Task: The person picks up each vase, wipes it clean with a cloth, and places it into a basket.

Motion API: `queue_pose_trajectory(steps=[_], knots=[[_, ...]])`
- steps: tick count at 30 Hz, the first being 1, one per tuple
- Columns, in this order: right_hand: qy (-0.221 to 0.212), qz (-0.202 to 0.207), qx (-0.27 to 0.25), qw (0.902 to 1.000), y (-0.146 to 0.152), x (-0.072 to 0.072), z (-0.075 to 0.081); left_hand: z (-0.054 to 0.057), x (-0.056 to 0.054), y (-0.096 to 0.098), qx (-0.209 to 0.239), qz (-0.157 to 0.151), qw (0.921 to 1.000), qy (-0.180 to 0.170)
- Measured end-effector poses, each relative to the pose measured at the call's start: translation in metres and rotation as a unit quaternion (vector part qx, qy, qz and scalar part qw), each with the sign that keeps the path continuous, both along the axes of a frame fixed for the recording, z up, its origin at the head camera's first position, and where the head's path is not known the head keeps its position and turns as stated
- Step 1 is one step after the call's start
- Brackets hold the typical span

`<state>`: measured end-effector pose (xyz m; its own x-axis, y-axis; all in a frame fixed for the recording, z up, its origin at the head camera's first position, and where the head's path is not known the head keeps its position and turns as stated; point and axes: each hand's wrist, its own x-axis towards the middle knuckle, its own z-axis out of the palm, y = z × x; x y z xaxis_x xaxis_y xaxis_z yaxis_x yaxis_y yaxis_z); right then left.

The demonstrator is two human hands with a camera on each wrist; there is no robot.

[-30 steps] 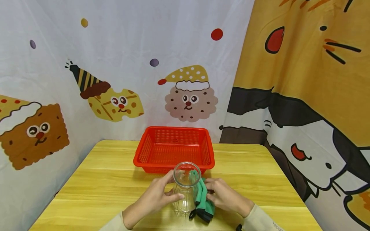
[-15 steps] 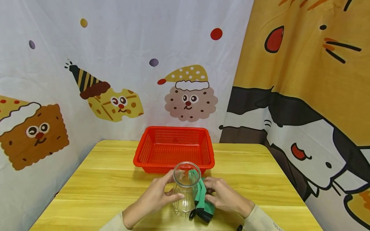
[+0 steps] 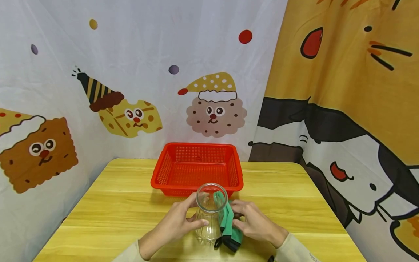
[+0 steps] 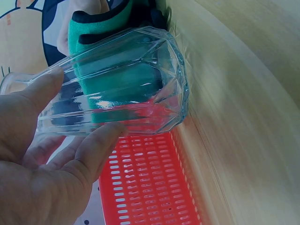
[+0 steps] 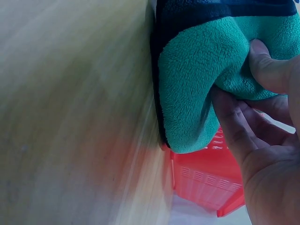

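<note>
A clear glass vase (image 3: pixel 209 227) with a round rim and faceted lower body stands upright near the table's front. My left hand (image 3: pixel 178 218) grips it from the left, thumb in front and fingers behind; the left wrist view shows the thumb and fingers around the vase (image 4: pixel 117 89). Against its right side lies a folded green towel (image 3: pixel 229 222) with black edging and a small black loop. My right hand (image 3: pixel 252 222) pinches the towel between thumb and fingers. In the right wrist view the fleecy towel (image 5: pixel 197 79) bunches at the thumb tip.
Behind the vase, a red perforated plastic basket (image 3: pixel 198 174) sits at the back middle of the wood-grain table (image 3: pixel 124 196). A cartoon-printed curtain (image 3: pixel 137 47) hangs behind and beside the table. A small black item (image 3: pixel 271 258) shows beside the right sleeve.
My right hand and the towel have shifted very slightly left, toward the vase. The left hand and the vase keep their place.
</note>
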<state>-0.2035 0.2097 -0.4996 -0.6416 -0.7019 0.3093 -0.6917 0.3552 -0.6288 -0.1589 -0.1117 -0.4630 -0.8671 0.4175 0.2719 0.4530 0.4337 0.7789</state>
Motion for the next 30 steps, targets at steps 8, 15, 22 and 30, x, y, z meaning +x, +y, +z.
queue_pose_trajectory(steps=[8,15,22,30], knots=[[0.013,-0.012,0.000,0.9998,-0.001,0.001,0.004,0.001,-0.001,0.000,-0.007,0.000,1.0000,0.005],[0.034,-0.025,0.011,0.9991,-0.002,0.002,0.007,0.000,-0.001,0.000,-0.010,0.000,0.9999,0.008],[0.044,-0.031,0.014,0.9985,-0.002,0.002,0.009,0.000,0.000,0.000,-0.008,0.001,0.9999,0.008],[0.030,-0.024,-0.001,0.9993,-0.002,0.003,0.011,-0.001,0.000,0.000,-0.008,0.002,0.9999,0.012]])
